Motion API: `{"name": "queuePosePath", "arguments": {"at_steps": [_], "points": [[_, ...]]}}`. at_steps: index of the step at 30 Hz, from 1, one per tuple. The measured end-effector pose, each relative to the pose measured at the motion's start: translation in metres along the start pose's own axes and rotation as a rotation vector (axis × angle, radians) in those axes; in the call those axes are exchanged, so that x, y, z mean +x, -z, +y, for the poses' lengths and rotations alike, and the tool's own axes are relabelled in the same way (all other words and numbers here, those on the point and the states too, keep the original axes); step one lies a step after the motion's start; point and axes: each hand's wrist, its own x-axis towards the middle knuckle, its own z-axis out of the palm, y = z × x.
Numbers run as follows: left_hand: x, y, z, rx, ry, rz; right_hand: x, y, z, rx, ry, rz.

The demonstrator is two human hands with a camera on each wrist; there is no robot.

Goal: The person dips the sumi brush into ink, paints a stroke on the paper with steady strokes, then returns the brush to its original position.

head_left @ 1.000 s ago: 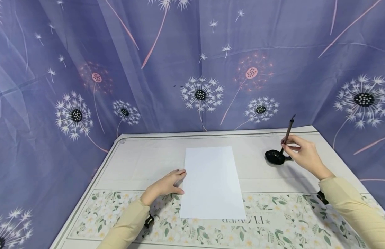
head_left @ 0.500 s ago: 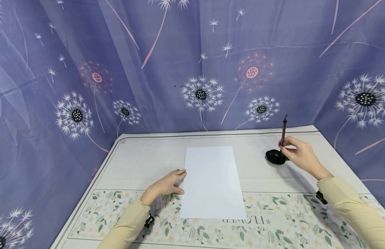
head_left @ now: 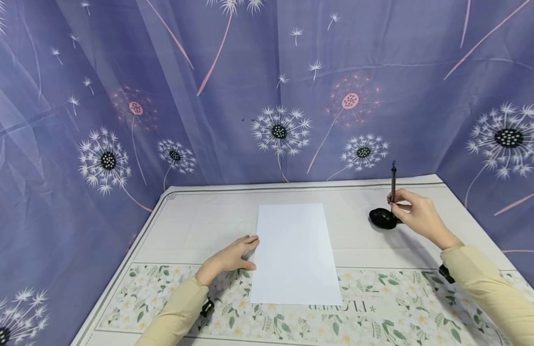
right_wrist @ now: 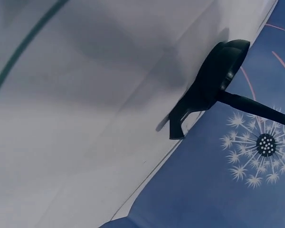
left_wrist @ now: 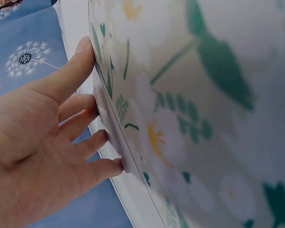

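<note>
Upright in my right hand is a dark writing brush, pinched between thumb and fingers. Its lower end reaches down into a small black ink dish, which has a short curved handle. From the right wrist view, the dark brush meets the rim of the dish; the tip is hidden inside. My left hand rests with spread fingers at the left edge of a blank white sheet of paper. In the left wrist view this hand shows its palm, fingertips down on the surface.
A white tablecloth with a floral band covers the table. Purple curtains with dandelion prints hang right behind the table and along both sides. Between paper and ink dish lies a stretch of plain cloth.
The brush has swung from a rightward tilt to nearly upright, and my right hand has shifted slightly left and then hardly moved. My left hand and the paper stay where they were.
</note>
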Motion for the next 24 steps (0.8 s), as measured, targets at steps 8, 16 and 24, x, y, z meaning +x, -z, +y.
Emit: {"name": "queuePosePath", "arguments": {"at_steps": [8, 16, 24], "points": [[-0.0001, -0.0003, -0.0002, -0.014, -0.003, -0.004, 0.0036, 0.0019, 0.0008, 0.000, 0.002, 0.022], [0.0017, -0.0010, -0.0028, -0.011, -0.016, -0.008, 0.0040, 0.0003, 0.0039, 0.025, 0.011, 0.010], [0.0018, -0.0004, -0.0045, -0.008, -0.018, -0.009, 0.0086, 0.0048, 0.0068, -0.023, 0.082, 0.009]]}}
